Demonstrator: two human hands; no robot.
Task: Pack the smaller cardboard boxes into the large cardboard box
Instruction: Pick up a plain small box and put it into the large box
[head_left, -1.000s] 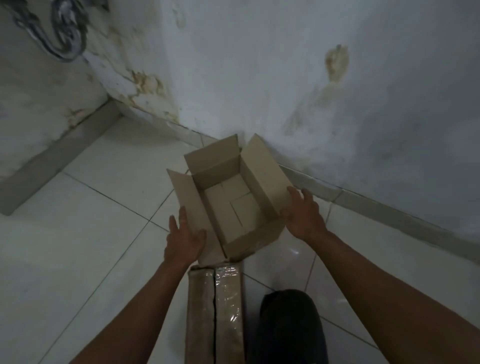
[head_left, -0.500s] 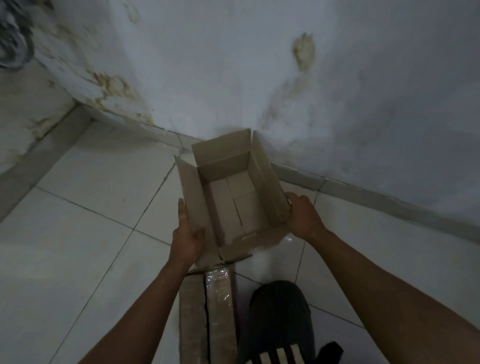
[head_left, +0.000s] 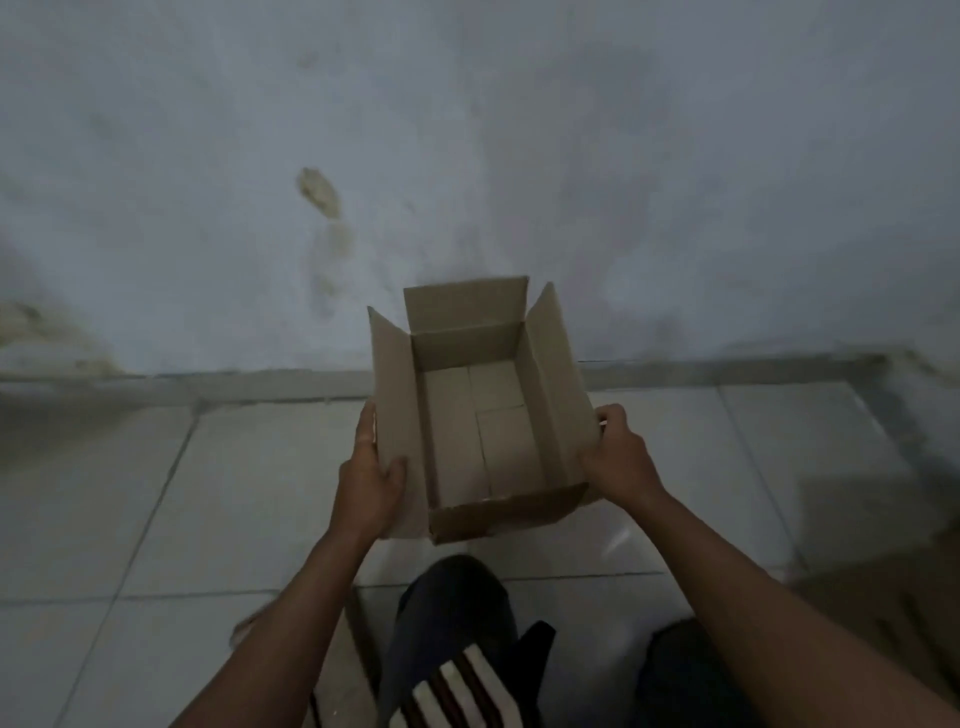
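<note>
An open brown cardboard box (head_left: 556, 374) stands on the tiled floor in front of me, its flaps up and nothing inside. My left hand (head_left: 370, 475) grips its left flap, thumb on the inner face. My right hand (head_left: 618, 457) holds the right flap near the front corner. Under my left forearm, only a sliver of the plastic-wrapped bundle of flat cardboard (head_left: 358, 629) shows; the rest is hidden.
A stained grey wall (head_left: 467, 156) rises just behind the box, with a skirting strip (head_left: 234, 387) along its foot. My knee in dark trousers with white stripes (head_left: 457, 649) is below the box. A dim brown shape (head_left: 883, 597) lies at the right edge.
Both hands have turned the box so that it sits square to the wall, and now grip its side flaps. The view has swung right; the wrapped bundle is almost out of sight.
</note>
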